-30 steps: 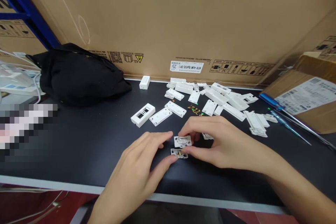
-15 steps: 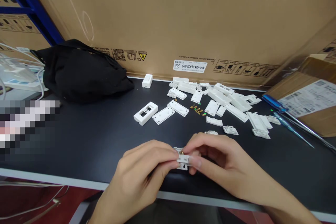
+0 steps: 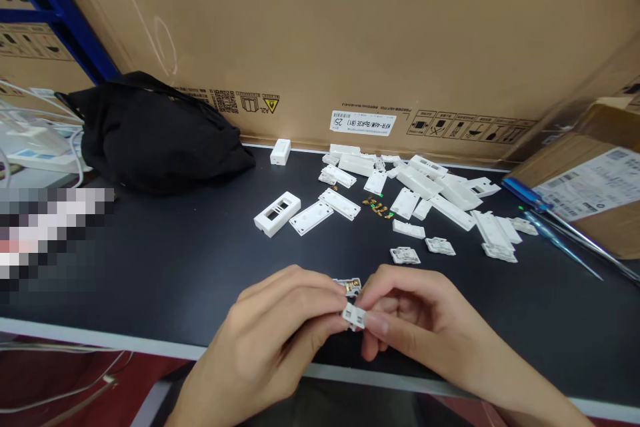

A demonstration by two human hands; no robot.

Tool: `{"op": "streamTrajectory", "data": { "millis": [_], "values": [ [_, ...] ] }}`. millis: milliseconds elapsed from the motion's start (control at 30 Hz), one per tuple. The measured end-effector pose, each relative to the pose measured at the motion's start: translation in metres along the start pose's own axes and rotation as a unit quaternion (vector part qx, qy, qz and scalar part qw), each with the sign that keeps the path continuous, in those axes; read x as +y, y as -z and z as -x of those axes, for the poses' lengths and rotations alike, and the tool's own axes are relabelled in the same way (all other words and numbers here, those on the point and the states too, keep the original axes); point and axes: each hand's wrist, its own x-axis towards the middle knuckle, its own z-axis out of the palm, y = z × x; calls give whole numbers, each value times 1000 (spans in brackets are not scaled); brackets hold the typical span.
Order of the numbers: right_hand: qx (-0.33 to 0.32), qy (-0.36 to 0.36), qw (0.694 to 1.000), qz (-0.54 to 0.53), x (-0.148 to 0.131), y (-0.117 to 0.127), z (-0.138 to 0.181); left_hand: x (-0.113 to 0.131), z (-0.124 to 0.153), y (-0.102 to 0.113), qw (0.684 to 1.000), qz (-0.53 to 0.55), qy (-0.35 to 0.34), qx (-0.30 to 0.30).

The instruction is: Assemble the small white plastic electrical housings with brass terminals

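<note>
My left hand (image 3: 270, 327) and my right hand (image 3: 420, 320) meet low over the black bench top (image 3: 190, 260), near its front edge. Between their fingertips they pinch a small white plastic clip (image 3: 354, 315). Just behind it, a small white plastic piece with a brass contact (image 3: 349, 285) sits against my left fingertips. I cannot tell whether it is held or resting on the bench. Part of it is hidden by my fingers.
Several white plastic housings and covers (image 3: 311, 217) lie scattered ahead, with small brass contacts (image 3: 379, 208) among them. Two screwdrivers (image 3: 555, 227) lie at the right. A black bag (image 3: 150, 137) sits back left, before a large cardboard box (image 3: 320, 47).
The two pieces have separated: the white clip now sits lower between my fingers, and the brass-fitted piece shows above it. My hands have moved slightly closer to me.
</note>
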Motion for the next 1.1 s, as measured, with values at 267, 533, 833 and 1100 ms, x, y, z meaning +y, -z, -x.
{"op": "streamTrajectory", "data": {
  "millis": [267,533,833,1100],
  "values": [
    [134,118,951,253,-7,17,6,-3,-3,1,988,-120,96,-33],
    [100,233,860,444,-7,20,-1,-8,-4,-3,973,-162,112,-124],
    [53,283,816,501,6,20,-5,-10,-4,-5,971,-171,114,-122],
    [47,310,800,512,6,19,-4,-10,-7,-6,977,-136,111,-123]
  ]
}}
